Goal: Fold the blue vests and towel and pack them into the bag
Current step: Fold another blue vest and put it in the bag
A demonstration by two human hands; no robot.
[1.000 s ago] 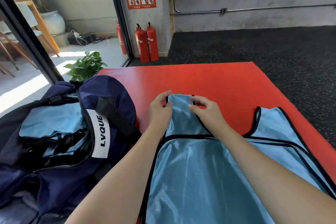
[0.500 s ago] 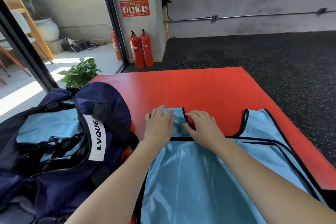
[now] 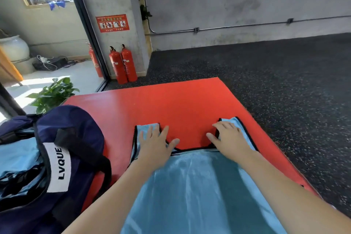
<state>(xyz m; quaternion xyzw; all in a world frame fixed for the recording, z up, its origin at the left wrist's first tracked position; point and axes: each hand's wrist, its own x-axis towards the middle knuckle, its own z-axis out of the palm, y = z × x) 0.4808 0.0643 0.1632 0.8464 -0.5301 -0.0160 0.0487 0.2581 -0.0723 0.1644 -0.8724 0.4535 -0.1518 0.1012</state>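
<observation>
A light blue vest [image 3: 193,186] with black trim lies flat on the red mat [image 3: 171,104], its two shoulder straps pointing away from me. My left hand [image 3: 154,142] presses flat on the left strap, fingers spread. My right hand [image 3: 228,138] lies flat on the right strap, fingers straight. To the left stands the open navy bag [image 3: 76,138] with a white LVQUE label; folded light blue fabric [image 3: 17,157] shows inside it.
Dark speckled floor [image 3: 275,85] surrounds the mat to the right and beyond. Red fire extinguishers [image 3: 123,64] stand against the pillar at the back. A green potted plant [image 3: 53,93] sits behind the bag.
Both hands were together on the left strap a second ago. They have spread apart, the right hand sliding to the right strap, and the vest lies flatter.
</observation>
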